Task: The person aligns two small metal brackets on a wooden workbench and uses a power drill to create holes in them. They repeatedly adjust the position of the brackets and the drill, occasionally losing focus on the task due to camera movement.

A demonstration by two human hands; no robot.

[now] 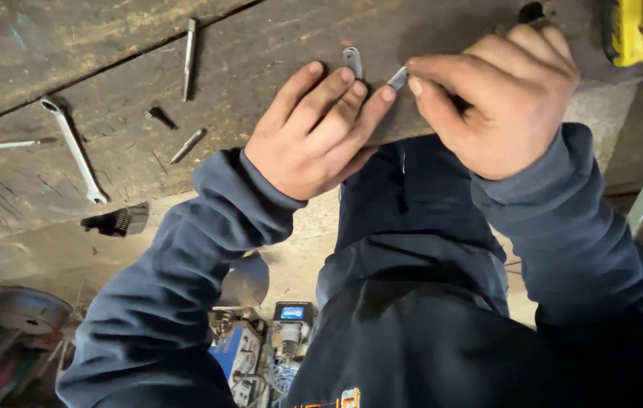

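My left hand [314,128] rests at the edge of a worn wooden workbench [261,53], fingers pressed down beside a small grey metal link [351,60] that pokes out above my fingertips. My right hand [499,98] is closed around a small grey metal piece [398,77], pinching it between thumb and forefinger so that its tip meets my left fingertips. Whether the two metal pieces are joined is hidden by my fingers. Both arms wear dark blue sleeves.
On the bench to the left lie a combination spanner [75,149], a long tap or punch [189,59], a short bolt [160,116], a small pin [187,145] and another tool [4,145]. A yellow power tool [642,30] sits top right. Machine parts lie on the floor below.
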